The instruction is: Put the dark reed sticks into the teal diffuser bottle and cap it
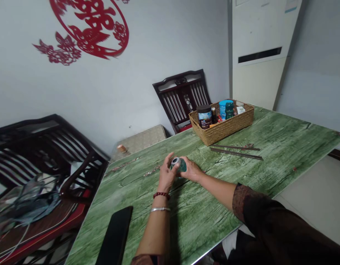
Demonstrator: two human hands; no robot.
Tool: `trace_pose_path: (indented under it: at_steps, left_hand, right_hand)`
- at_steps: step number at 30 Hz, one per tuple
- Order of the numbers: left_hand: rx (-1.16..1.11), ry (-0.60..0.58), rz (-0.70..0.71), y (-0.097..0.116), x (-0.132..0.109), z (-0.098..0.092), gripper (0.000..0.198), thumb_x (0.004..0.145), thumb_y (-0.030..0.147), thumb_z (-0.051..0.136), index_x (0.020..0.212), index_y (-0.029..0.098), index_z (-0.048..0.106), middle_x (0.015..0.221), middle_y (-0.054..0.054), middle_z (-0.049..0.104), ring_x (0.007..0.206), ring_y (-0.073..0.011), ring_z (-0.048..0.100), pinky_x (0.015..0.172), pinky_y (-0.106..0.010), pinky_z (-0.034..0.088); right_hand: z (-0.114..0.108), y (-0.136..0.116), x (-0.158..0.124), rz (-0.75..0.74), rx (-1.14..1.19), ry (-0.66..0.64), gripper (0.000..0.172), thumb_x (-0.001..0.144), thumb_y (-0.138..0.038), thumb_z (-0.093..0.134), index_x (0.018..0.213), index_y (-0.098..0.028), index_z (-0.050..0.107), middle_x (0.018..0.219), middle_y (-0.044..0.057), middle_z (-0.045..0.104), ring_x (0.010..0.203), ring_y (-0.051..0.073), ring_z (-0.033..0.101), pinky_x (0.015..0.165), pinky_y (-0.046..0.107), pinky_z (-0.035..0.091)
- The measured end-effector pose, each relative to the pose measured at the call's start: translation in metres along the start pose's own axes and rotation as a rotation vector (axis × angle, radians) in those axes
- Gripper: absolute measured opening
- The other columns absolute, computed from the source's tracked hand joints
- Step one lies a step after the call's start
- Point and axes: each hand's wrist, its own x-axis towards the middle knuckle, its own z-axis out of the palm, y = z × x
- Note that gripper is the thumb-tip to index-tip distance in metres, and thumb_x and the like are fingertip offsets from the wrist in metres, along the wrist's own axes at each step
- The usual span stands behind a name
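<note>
Between both hands, over the middle of the table, is a small green-tinted glass bottle with a silvery collar and a dark round opening on top. My left hand holds its left side, the thumb against the collar and the fingers curving behind. From the right, my right hand wraps around the glass, hiding much of it. Several thin dark sticks lie on the tabletop, right of the hands and apart from them.
The green wood-patterned table carries a wicker basket of jars and bottles at the back. A black phone-like slab lies at front left. Dark wooden chairs stand behind and left; a cloth-covered surface adjoins the far edge.
</note>
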Motion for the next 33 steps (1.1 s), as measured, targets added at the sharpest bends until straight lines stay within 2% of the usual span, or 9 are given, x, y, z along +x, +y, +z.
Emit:
trace_pose_path:
  at_steps: [3, 5, 7, 11, 14, 20, 27, 31, 33]
  left_hand:
    - [0.008, 0.098, 0.047, 0.002, 0.003, -0.004, 0.062, 0.073, 0.045, 0.075, 0.125, 0.018, 0.058, 0.12, -0.013, 0.067, 0.113, -0.0265, 0.065, 0.103, -0.046, 0.048]
    - [0.002, 0.207, 0.056, 0.001, 0.001, -0.017, 0.061, 0.073, 0.045, 0.074, 0.124, 0.019, 0.056, 0.118, -0.012, 0.067, 0.106, -0.024, 0.067, 0.098, -0.042, 0.051]
    - [0.128, 0.239, 0.013, 0.0, -0.005, -0.036, 0.058, 0.07, 0.042, 0.076, 0.119, 0.018, 0.058, 0.11, -0.011, 0.069, 0.097, -0.0234, 0.068, 0.091, -0.041, 0.053]
    - [0.684, 0.022, -0.094, -0.004, -0.026, -0.071, 0.039, 0.069, 0.035, 0.072, 0.103, 0.018, 0.067, 0.092, -0.009, 0.07, 0.084, -0.0253, 0.068, 0.084, -0.042, 0.053]
    - [0.814, -0.019, -0.101, -0.007, -0.038, -0.084, 0.03, 0.071, 0.039, 0.069, 0.095, 0.02, 0.068, 0.084, -0.008, 0.066, 0.081, -0.0262, 0.065, 0.083, -0.042, 0.052]
    - [0.963, -0.111, -0.079, -0.01, -0.043, -0.095, 0.038, 0.06, 0.024, 0.07, 0.096, 0.022, 0.057, 0.093, -0.006, 0.066, 0.088, -0.0244, 0.064, 0.081, -0.035, 0.05]
    - [0.958, -0.231, -0.149, -0.021, -0.043, -0.1, 0.035, 0.064, 0.036, 0.072, 0.094, 0.021, 0.064, 0.099, -0.012, 0.072, 0.093, -0.0297, 0.069, 0.083, -0.037, 0.05]
    - [0.937, -0.158, -0.133, -0.022, -0.042, -0.096, 0.056, 0.065, 0.059, 0.071, 0.105, 0.019, 0.069, 0.101, -0.015, 0.069, 0.098, -0.0351, 0.067, 0.088, -0.047, 0.051]
    - [0.858, -0.028, -0.098, -0.019, -0.041, -0.084, 0.067, 0.069, 0.067, 0.066, 0.115, 0.019, 0.067, 0.11, -0.017, 0.067, 0.102, -0.0361, 0.066, 0.092, -0.051, 0.051]
  right_hand:
    - [0.0, 0.0, 0.0, 0.014, -0.015, 0.002, 0.074, 0.068, -0.033, 0.083, 0.133, -0.022, 0.049, 0.118, 0.009, 0.069, 0.106, 0.026, 0.066, 0.088, 0.036, 0.05]
    - [0.0, 0.001, 0.0, 0.022, -0.022, 0.004, 0.076, 0.067, -0.034, 0.085, 0.133, -0.022, 0.048, 0.119, 0.009, 0.068, 0.107, 0.026, 0.066, 0.091, 0.036, 0.05]
    - [0.001, 0.002, 0.0, 0.025, -0.018, 0.003, 0.078, 0.066, -0.035, 0.085, 0.133, -0.022, 0.048, 0.121, 0.009, 0.068, 0.109, 0.025, 0.065, 0.093, 0.037, 0.049]
    - [0.002, 0.006, 0.0, 0.015, 0.006, 0.004, 0.078, 0.065, -0.033, 0.086, 0.133, -0.024, 0.048, 0.122, 0.008, 0.067, 0.11, 0.024, 0.065, 0.095, 0.038, 0.048]
    - [0.001, 0.007, 0.001, 0.009, 0.008, 0.007, 0.076, 0.066, -0.029, 0.085, 0.133, -0.024, 0.048, 0.122, 0.008, 0.067, 0.111, 0.023, 0.064, 0.097, 0.038, 0.047]
    - [-0.002, 0.004, -0.001, 0.013, -0.001, 0.005, 0.076, 0.066, -0.027, 0.084, 0.133, -0.023, 0.048, 0.124, 0.008, 0.066, 0.112, 0.024, 0.063, 0.098, 0.038, 0.047]
    - [0.0, 0.001, -0.003, 0.039, -0.023, 0.018, 0.083, 0.066, -0.032, 0.085, 0.139, -0.021, 0.046, 0.129, 0.011, 0.064, 0.116, 0.025, 0.062, 0.1, 0.039, 0.047]
    - [-0.011, -0.004, 0.0, 0.028, -0.06, -0.001, 0.091, 0.065, -0.035, 0.087, 0.144, -0.021, 0.043, 0.136, 0.013, 0.059, 0.123, 0.026, 0.058, 0.104, 0.04, 0.045]
    - [-0.033, -0.004, -0.003, 0.001, -0.128, 0.044, 0.072, 0.072, -0.033, 0.082, 0.136, -0.021, 0.052, 0.128, 0.011, 0.062, 0.118, 0.024, 0.059, 0.101, 0.038, 0.045]
